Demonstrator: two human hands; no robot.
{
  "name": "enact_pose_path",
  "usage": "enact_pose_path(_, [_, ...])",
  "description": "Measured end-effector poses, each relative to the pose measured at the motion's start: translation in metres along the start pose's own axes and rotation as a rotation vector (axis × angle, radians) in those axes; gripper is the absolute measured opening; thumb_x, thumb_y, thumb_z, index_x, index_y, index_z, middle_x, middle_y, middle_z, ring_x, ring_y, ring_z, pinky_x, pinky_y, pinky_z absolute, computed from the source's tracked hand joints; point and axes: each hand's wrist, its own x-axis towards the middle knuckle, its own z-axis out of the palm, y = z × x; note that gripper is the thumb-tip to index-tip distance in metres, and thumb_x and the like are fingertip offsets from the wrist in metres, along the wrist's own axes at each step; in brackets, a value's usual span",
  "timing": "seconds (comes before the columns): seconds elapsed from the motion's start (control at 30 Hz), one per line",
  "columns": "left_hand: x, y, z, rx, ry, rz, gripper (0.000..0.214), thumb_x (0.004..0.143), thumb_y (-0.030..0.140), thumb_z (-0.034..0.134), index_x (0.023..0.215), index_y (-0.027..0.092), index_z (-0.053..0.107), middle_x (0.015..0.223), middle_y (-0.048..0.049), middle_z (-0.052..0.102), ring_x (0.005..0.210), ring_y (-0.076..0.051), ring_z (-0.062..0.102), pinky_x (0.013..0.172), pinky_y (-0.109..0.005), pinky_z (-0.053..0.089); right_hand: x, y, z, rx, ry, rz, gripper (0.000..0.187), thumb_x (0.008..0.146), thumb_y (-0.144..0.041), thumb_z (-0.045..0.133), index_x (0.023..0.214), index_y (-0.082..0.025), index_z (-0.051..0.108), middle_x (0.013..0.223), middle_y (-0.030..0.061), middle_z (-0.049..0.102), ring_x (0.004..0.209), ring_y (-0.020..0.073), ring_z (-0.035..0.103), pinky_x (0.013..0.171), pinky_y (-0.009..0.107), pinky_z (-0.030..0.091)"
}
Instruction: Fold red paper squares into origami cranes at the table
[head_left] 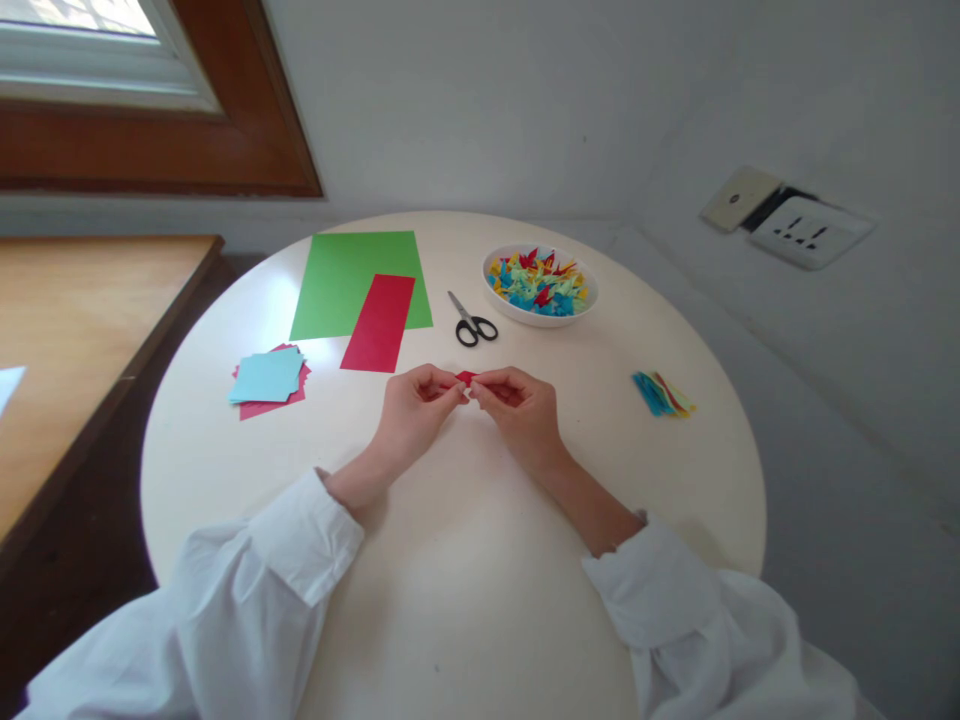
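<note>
I have my left grip (421,408) and right grip (519,408) both pinching a small red paper (466,378) between them, above the tabletop (450,590). Beyond lie scissors (470,321) and a red strip (379,323); farther, a white bowl (541,320).

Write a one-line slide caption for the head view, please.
Left hand and right hand pinch a small red paper piece over a white table, scissors lying beyond.
</note>
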Motion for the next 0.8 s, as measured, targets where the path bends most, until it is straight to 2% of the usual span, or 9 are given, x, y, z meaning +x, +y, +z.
enact_pose_path(0.3, [-0.001, 0.001, 0.000, 0.029, 0.000, 0.021, 0.024, 0.064, 0.030, 0.072, 0.061, 0.015, 0.054, 0.058, -0.0006, 0.063, 0.059, -0.014, 0.063, 0.057, -0.025, 0.048, 0.001, 0.000, 0.000, 0.032, 0.021, 0.058, 0.012, 0.062, -0.025, 0.069, 0.068, -0.017, 0.063, 0.067, 0.0013, 0.068, 0.061, 0.0138, 0.064, 0.061, 0.027, 0.055])
enact_pose_path(0.43, [0.000, 0.004, 0.000, -0.036, -0.049, 0.002, 0.028, 0.063, 0.030, 0.074, 0.070, 0.016, 0.051, 0.057, 0.0026, 0.061, 0.058, -0.014, 0.064, 0.059, -0.026, 0.050, 0.001, 0.000, 0.000, 0.049, 0.028, 0.078, 0.015, 0.060, -0.026, 0.070, 0.068, -0.017, 0.061, 0.065, 0.0002, 0.066, 0.059, 0.0129, 0.063, 0.059, 0.027, 0.054])
enact_pose_path(0.53, [0.001, 0.004, -0.001, -0.047, -0.105, -0.038, 0.026, 0.064, 0.031, 0.072, 0.076, 0.015, 0.055, 0.064, -0.0001, 0.064, 0.061, -0.014, 0.063, 0.064, -0.028, 0.051, 0.001, -0.001, -0.001, 0.057, 0.003, 0.085, 0.015, 0.060, -0.026, 0.070, 0.068, -0.017, 0.060, 0.063, -0.0004, 0.065, 0.058, 0.0121, 0.062, 0.058, 0.026, 0.053])
enact_pose_path(0.67, [0.002, -0.001, -0.002, 0.073, -0.169, -0.045, 0.023, 0.070, 0.034, 0.067, 0.077, 0.013, 0.060, 0.067, -0.0032, 0.066, 0.063, -0.014, 0.062, 0.061, -0.027, 0.049, 0.001, -0.002, -0.002, 0.045, -0.027, 0.104, 0.017, 0.060, -0.025, 0.070, 0.070, -0.017, 0.059, 0.065, -0.0004, 0.064, 0.059, 0.0119, 0.061, 0.059, 0.026, 0.053])
enact_pose_path(0.8, [0.003, -0.006, -0.004, 0.201, -0.175, 0.035, 0.022, 0.074, 0.036, 0.060, 0.073, 0.014, 0.061, 0.065, -0.0031, 0.064, 0.060, -0.014, 0.060, 0.056, -0.024, 0.045, 0.002, -0.001, -0.003, 0.050, -0.046, 0.125, 0.021, 0.059, -0.025, 0.071, 0.074, -0.017, 0.058, 0.068, -0.0004, 0.064, 0.062, 0.0117, 0.062, 0.060, 0.025, 0.052])
